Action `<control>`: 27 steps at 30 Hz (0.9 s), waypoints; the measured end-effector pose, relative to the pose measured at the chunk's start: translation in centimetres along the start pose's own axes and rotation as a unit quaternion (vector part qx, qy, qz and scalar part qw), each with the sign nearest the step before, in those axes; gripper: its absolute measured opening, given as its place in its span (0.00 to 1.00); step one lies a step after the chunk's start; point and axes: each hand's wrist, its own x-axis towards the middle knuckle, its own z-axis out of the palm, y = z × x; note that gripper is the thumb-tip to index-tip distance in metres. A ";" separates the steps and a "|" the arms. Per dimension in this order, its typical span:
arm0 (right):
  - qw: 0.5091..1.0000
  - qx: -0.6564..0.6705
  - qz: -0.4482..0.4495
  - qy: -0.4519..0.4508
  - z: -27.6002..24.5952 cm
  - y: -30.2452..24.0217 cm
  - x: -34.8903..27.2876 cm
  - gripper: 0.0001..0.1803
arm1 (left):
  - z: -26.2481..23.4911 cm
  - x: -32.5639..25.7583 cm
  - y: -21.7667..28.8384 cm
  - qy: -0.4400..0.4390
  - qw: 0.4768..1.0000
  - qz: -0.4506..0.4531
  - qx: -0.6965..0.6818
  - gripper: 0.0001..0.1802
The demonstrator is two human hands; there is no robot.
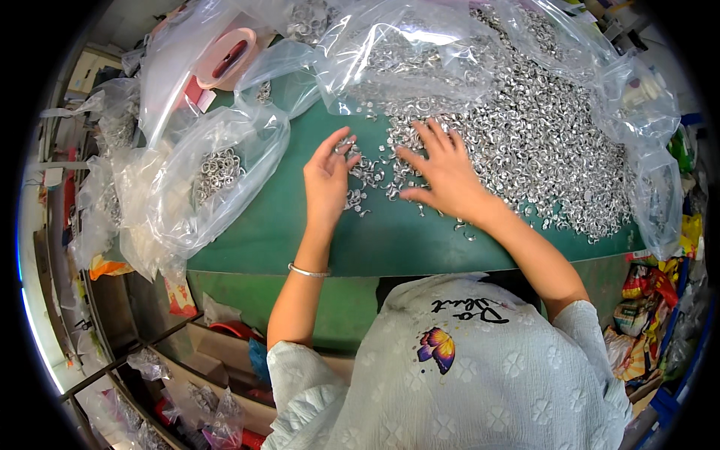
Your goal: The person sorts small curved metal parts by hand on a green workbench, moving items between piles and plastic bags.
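Observation:
A large heap of small silver metal pieces, curved and hook-like, (pixel 540 142) spreads over the green table (pixel 300 244). My right hand (pixel 446 171) lies palm down on the heap's left edge, its fingers spread apart. Just left of it, a small cluster of the same metal pieces (pixel 365 174) is set off by a narrow gap. Beside that cluster my left hand (pixel 328 171) stands on its edge, loosely cupped with the fingers apart. Some pieces show between its fingertips and the cluster; whether any rest in the palm is hidden.
Clear plastic sheeting (pixel 420 56) covers the heap's far side. At left, an open plastic bag (pixel 217 214) holds silver rings (pixel 219 174). Beyond it stands a pink basin (pixel 229 56) with a dark red object inside. Drawers with bagged parts (pixel 202 405) are below left; colourful packets (pixel 637 315) hang right.

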 end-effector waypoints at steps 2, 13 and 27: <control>0.997 0.047 -0.031 -0.056 -0.3 -0.3 -0.5 0.26 | -1.0 -0.7 -0.4 -0.021 0.987 0.073 0.140 0.20; 0.983 0.176 -0.054 -0.005 -2.4 4.2 -0.9 0.09 | -1.0 -2.2 -0.5 -0.104 0.836 0.229 0.487 0.14; 0.986 0.130 -0.076 -0.074 -4.4 -1.1 -5.0 0.15 | 0.7 -8.4 1.1 -0.088 0.847 0.184 0.491 0.20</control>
